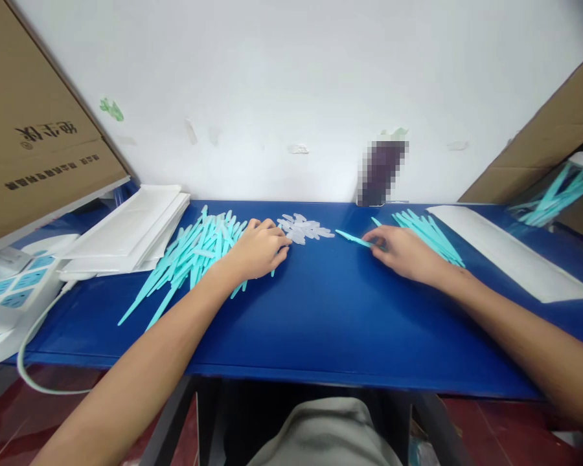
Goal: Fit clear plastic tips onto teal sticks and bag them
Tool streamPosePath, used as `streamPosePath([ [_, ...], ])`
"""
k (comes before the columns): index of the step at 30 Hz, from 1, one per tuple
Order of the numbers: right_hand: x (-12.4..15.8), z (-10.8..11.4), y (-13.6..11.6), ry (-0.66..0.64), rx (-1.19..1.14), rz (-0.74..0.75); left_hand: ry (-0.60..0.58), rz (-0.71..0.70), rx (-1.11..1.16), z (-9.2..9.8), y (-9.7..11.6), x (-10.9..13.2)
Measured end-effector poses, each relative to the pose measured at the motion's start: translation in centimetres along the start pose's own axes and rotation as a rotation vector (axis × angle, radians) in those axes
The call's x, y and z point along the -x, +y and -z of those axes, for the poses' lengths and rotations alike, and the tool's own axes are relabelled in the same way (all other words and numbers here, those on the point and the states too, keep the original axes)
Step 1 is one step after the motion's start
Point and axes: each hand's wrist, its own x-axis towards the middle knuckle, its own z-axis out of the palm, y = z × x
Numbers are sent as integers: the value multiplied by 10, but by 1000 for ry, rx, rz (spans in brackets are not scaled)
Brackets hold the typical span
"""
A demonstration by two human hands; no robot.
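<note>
My right hand [402,251] pinches a slim turquoise stick [352,238], shaped like an eyebrow razor, between thumb and fingers; its thin end points left. Just behind that hand, a row of similar turquoise sticks [430,236] lies roughly side by side. My left hand [258,249] is at the right edge of a large loose heap of turquoise sticks [194,249], its fingers curled and thumb drawn in. Whatever is between its fingertips is hidden. Beside those fingertips sits a small pile of translucent caps [304,228].
On the left stand stacked white sleeves [126,233], a power strip [22,285] with a white cable, and a printed cardboard box [48,123]. A long white strip [510,252] lies right on the blue table [311,323]. A clear container [558,194] holds more turquoise sticks.
</note>
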Motion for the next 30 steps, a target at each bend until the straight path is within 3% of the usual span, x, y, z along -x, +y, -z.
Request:
streamPosePath([
  [6,1,-3,1,54,-85,-3,-48,-22,81,7,4,-2],
  [12,1,0,-1,-3,48,78,1,-69,211,5,13,-3],
  [17,3,-1,-2,31,40,142,7,-101,299,3,18,-2],
  [30,18,5,-33,55,35,323,-11,-131,548,7,31,-2],
])
